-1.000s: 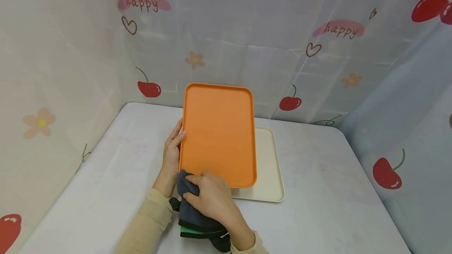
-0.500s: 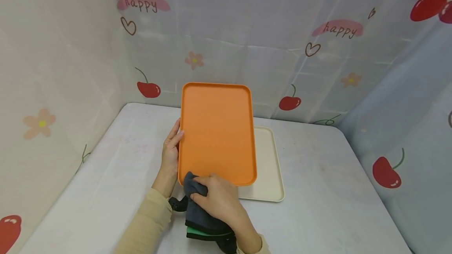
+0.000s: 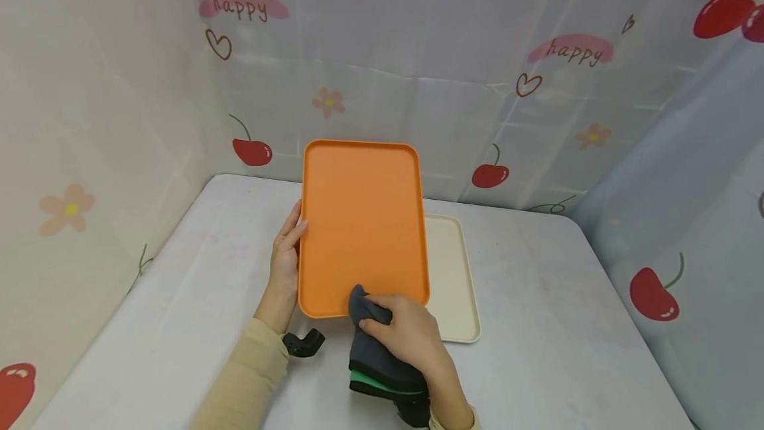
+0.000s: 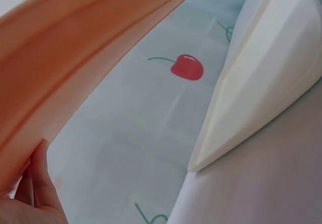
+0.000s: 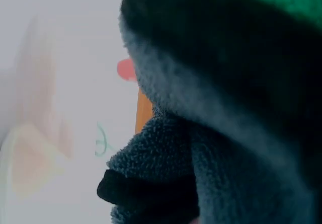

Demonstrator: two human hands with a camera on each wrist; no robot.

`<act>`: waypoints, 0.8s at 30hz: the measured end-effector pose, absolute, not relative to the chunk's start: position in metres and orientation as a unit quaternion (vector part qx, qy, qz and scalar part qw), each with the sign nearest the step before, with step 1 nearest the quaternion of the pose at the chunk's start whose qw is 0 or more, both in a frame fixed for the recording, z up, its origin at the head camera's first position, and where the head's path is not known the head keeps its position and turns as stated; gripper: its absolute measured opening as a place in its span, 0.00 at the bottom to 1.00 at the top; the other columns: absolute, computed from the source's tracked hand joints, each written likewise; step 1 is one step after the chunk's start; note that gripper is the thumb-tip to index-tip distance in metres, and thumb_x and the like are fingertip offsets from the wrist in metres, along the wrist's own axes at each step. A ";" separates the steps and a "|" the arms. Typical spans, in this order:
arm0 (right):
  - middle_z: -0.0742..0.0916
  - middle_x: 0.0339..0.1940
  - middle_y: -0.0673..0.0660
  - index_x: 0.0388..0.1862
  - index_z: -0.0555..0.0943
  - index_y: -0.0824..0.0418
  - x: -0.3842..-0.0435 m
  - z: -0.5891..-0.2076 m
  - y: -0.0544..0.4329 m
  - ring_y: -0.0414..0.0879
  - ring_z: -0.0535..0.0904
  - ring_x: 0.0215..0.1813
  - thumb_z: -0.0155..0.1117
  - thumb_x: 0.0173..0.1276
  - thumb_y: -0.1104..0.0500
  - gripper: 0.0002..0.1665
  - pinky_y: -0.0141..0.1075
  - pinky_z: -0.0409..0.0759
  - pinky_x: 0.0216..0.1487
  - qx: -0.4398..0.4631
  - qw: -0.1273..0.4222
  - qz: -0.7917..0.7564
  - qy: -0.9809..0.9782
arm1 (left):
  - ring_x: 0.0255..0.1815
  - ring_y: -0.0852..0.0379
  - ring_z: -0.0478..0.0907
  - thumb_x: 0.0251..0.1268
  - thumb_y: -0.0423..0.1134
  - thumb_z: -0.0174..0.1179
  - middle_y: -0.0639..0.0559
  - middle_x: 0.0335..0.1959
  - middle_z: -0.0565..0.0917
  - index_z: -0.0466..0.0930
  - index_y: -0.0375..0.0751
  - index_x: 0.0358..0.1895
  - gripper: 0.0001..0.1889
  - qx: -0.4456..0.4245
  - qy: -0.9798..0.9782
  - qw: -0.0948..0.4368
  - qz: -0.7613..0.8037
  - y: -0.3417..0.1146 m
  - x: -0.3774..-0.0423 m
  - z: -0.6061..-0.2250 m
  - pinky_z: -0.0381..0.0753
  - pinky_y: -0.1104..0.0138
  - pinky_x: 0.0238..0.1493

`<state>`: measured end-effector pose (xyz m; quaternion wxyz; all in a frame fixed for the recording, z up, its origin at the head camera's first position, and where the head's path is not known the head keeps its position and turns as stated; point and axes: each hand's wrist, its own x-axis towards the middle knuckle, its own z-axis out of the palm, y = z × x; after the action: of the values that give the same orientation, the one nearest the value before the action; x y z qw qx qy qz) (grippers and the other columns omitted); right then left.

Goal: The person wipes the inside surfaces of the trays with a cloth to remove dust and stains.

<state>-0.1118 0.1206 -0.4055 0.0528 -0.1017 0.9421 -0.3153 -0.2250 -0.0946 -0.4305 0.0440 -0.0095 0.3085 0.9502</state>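
An orange tray point(image 3: 361, 224) is held up and tilted by my left hand point(image 3: 285, 264), which grips its left edge with the thumb on the front and fingers behind. In the left wrist view, fingers point(image 4: 43, 183) touch the tray's underside point(image 4: 65, 58). My right hand point(image 3: 408, 334) pinches a folded dark grey cloth point(image 3: 382, 354) with a green layer and black edging. The cloth's top lies against the tray's lower rim, right of its middle. Close up, the terry cloth point(image 5: 166, 143) fills most of the right wrist view and hides the right fingers.
A cream tray point(image 3: 453, 277) lies on the white-covered table point(image 3: 537, 310), partly hidden behind the orange one. A black wrist device point(image 3: 304, 342) sits at the left cuff. Cherry-printed curtains point(image 3: 382, 52) enclose the back and sides.
My right hand and the cloth have slid rightward along the orange tray's lower edge, from its left corner to past the middle. The orange tray has shifted slightly left.
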 end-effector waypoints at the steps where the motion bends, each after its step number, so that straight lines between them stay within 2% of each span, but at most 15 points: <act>1: 0.87 0.53 0.56 0.57 0.84 0.53 -0.112 -0.406 0.125 0.51 0.83 0.53 0.70 0.61 0.47 0.26 0.47 0.81 0.45 -0.098 0.052 -0.322 0.940 | 0.57 0.61 0.80 0.76 0.36 0.50 0.56 0.67 0.74 0.65 0.58 0.73 0.26 -0.009 0.306 0.045 0.951 -0.095 -0.225 -0.430 0.81 0.69 0.55; 8: 0.87 0.53 0.57 0.57 0.84 0.51 -0.115 -0.408 0.158 0.50 0.82 0.48 0.71 0.60 0.46 0.26 0.40 0.76 0.37 -0.031 0.040 -0.324 0.945 | 0.56 0.60 0.80 0.76 0.35 0.50 0.57 0.65 0.76 0.64 0.58 0.74 0.26 -0.007 0.305 0.043 0.951 -0.099 -0.225 -0.428 0.82 0.69 0.54; 13: 0.85 0.56 0.58 0.58 0.83 0.51 -0.114 -0.407 0.175 0.53 0.81 0.53 0.70 0.61 0.48 0.26 0.46 0.79 0.43 0.013 0.036 -0.313 0.949 | 0.57 0.61 0.79 0.76 0.35 0.50 0.56 0.69 0.71 0.64 0.58 0.74 0.26 -0.007 0.319 0.040 0.947 -0.099 -0.225 -0.427 0.81 0.69 0.55; 18: 0.85 0.57 0.59 0.59 0.83 0.51 -0.114 -0.409 0.178 0.55 0.81 0.54 0.69 0.62 0.47 0.26 0.48 0.79 0.46 0.021 0.038 -0.308 0.951 | 0.61 0.62 0.76 0.76 0.35 0.49 0.56 0.74 0.65 0.63 0.58 0.74 0.26 -0.007 0.335 0.041 0.941 -0.097 -0.224 -0.428 0.79 0.70 0.58; 24: 0.85 0.56 0.61 0.60 0.82 0.53 -0.115 -0.411 0.176 0.57 0.81 0.56 0.68 0.63 0.48 0.26 0.53 0.79 0.51 0.035 0.019 -0.304 0.952 | 0.61 0.62 0.76 0.77 0.35 0.48 0.57 0.74 0.65 0.63 0.57 0.74 0.26 -0.007 0.349 0.028 0.937 -0.096 -0.224 -0.429 0.79 0.71 0.58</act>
<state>-0.1147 0.1764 -0.4109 0.0188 0.0352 0.9520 -0.3036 -0.2242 -0.0955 -0.4290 0.0283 -0.0065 0.3494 0.9365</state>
